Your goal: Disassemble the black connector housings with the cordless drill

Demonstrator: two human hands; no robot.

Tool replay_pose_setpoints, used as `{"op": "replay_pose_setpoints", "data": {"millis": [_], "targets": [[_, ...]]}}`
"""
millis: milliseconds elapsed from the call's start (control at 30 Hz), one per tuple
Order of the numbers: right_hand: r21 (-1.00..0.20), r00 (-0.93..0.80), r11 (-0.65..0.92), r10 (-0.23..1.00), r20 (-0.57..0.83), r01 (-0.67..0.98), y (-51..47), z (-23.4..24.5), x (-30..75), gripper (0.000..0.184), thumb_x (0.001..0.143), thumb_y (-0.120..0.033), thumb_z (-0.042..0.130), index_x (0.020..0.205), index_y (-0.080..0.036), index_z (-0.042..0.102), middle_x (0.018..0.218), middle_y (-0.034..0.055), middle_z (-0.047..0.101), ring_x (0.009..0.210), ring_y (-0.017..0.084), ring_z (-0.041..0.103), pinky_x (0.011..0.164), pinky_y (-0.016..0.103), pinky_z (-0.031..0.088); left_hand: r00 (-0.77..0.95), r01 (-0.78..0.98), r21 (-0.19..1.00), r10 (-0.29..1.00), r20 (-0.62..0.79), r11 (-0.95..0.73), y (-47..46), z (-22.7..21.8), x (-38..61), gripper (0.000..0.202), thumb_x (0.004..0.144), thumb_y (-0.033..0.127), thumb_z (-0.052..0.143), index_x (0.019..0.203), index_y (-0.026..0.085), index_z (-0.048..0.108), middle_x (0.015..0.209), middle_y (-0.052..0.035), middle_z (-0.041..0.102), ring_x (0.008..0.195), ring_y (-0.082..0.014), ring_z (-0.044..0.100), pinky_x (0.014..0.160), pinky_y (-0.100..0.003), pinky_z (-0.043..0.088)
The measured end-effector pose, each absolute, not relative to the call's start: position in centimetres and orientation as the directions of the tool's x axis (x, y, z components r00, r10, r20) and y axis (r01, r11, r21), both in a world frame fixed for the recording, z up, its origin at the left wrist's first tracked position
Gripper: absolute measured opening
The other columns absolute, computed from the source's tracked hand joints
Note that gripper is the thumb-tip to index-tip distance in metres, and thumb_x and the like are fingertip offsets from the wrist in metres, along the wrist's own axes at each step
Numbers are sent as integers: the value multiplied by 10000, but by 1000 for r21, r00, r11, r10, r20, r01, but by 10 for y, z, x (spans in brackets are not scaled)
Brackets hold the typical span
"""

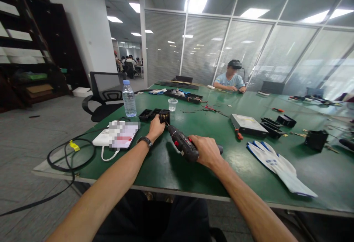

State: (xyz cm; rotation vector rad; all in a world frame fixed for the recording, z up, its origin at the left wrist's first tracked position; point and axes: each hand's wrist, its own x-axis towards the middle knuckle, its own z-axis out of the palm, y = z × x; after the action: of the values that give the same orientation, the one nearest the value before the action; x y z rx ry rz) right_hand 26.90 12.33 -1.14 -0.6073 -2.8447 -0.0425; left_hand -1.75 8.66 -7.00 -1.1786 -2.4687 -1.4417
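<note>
My right hand (207, 150) is wrapped around a black and red electric screwdriver (181, 143), whose tip points at a small black box-shaped part (165, 116) on the green table (166, 168). My left hand (156, 127), with a watch on its wrist, grips that black part from the near side and holds it in place. Two similar black trays (149, 114) lie just to the left of it.
A water bottle (129, 99), a plastic cup (172, 104), a white power bank and phone (117, 135) and black cables (69, 157) lie to the left. To the right are white gloves (279, 164), a grey metal drive (247, 123) and black parts (316, 139). Another person (231, 79) sits across the table.
</note>
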Motion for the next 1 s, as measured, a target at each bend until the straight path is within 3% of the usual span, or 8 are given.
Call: {"op": "replay_pose_setpoints", "data": {"millis": [200,433,600,1000], "targets": [[9,-886,911,400,235,413,121,-10,266,294,864,-478,596,1012,-225,621,971,67,729,855,229,673,652,305,300,-710,652,686,579,400,325,88,-69,-18,400,822,170,644,1217,154,589,1203,-171,705,1146,-288,668,947,-334,494],[15,-894,915,390,220,403,122,-8,268,274,836,-378,607,1068,-234,619,1014,65,733,890,229,675,681,298,333,-715,658,661,574,399,359,89,-68,-18,420,818,182,644,1231,148,577,1185,-191,708,1127,-315,674,937,-362,502],[8,-889,914,391,240,405,122,-7,268,341,848,-466,593,1094,-232,627,1023,66,736,908,246,687,684,308,358,-699,673,658,579,419,337,89,-68,-19,434,814,174,647,1243,154,579,1208,-169,705,1156,-299,662,976,-350,493],[8,-888,910,404,221,415,120,-8,268,333,871,-495,565,1051,-221,623,1005,82,731,877,248,680,669,309,327,-705,666,671,570,422,326,89,-68,-17,425,806,156,665,1226,142,597,1208,-166,706,1155,-293,662,966,-342,491]]}}
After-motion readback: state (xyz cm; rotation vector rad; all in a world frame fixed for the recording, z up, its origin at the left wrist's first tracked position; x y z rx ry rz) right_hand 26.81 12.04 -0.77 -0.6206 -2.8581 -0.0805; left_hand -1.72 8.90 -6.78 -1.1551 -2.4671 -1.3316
